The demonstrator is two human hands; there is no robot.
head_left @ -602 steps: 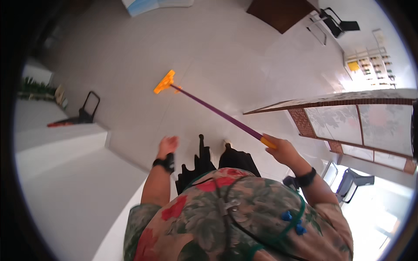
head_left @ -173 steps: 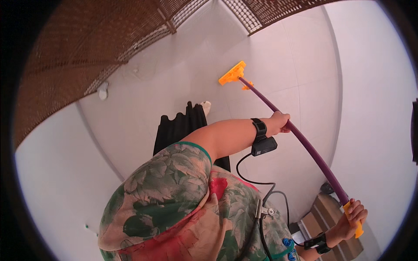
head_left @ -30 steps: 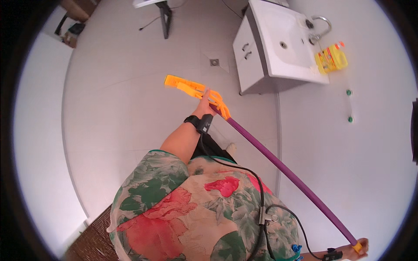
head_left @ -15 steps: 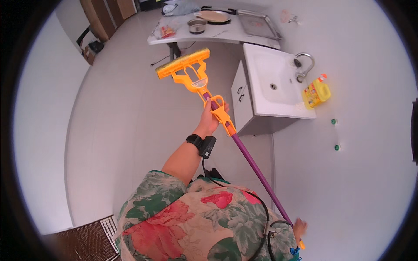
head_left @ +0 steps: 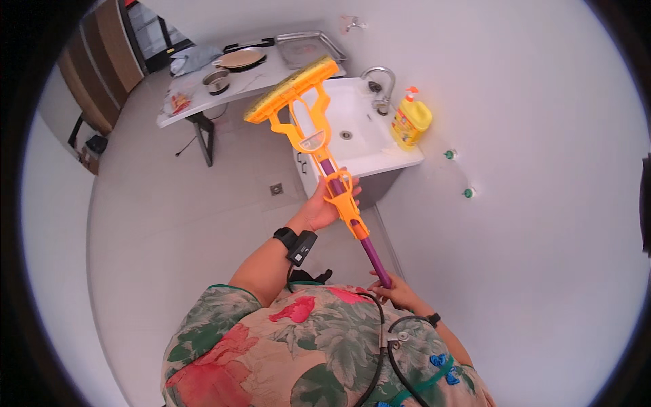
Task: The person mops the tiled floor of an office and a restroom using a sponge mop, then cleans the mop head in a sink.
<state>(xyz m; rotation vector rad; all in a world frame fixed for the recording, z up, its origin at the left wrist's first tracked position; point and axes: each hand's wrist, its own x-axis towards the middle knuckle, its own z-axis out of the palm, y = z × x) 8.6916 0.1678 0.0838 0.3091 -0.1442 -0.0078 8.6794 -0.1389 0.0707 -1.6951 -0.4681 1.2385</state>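
Observation:
A sponge mop (head_left: 313, 140) slants across the middle, its yellow-orange head raised and a purple pole running down to the right. My left hand (head_left: 324, 203) is closed around the mop just below its head, at the orange lever grip. Farther down, my right hand (head_left: 399, 292) wraps the purple pole near my body; the pole's lower end is hidden there. The sponge strip (head_left: 291, 89) on the head faces up and away from me. In this view the head overlaps the left edge of a white sink (head_left: 386, 163).
A curved faucet (head_left: 388, 85) and a yellow jug (head_left: 411, 122) with an orange top stand at the sink's right side. Beyond is a white table (head_left: 183, 88) holding a small pot (head_left: 216, 83), a pan (head_left: 241, 59) and a metal tray (head_left: 308, 49). A drain (head_left: 276, 189) is in the floor.
My right hand has slid up the pole toward my left hand, coming in front of my body. The view has turned right, and the mop head now overlaps the sink.

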